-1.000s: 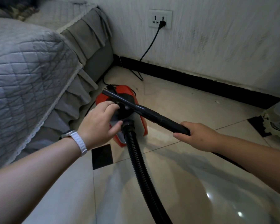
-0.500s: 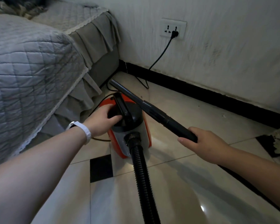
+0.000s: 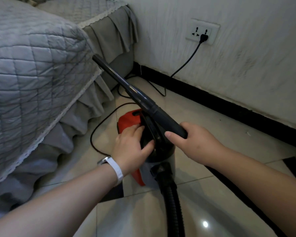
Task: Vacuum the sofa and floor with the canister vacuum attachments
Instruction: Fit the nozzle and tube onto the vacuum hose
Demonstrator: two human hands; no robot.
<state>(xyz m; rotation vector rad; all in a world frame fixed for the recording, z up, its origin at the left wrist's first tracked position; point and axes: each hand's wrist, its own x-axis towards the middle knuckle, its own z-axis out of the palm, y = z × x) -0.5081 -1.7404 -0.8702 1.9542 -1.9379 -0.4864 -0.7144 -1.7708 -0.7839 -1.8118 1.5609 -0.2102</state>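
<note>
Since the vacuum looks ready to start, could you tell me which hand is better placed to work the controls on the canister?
Left. The left hand already rests on top of the canister, while the right hand is closed around the wand.

We see a shiny pale tiled floor (image 3: 203,117) with one small black tile. On it sits a red and black round vacuum cleaner (image 3: 130,120). A thin black cord (image 3: 99,127) lies beside it, near a grey quilted sofa (image 3: 32,74).

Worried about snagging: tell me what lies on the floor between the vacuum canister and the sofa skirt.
In the head view, a loop of black power cord lies on the tiles between the canister and the sofa skirt.
</note>
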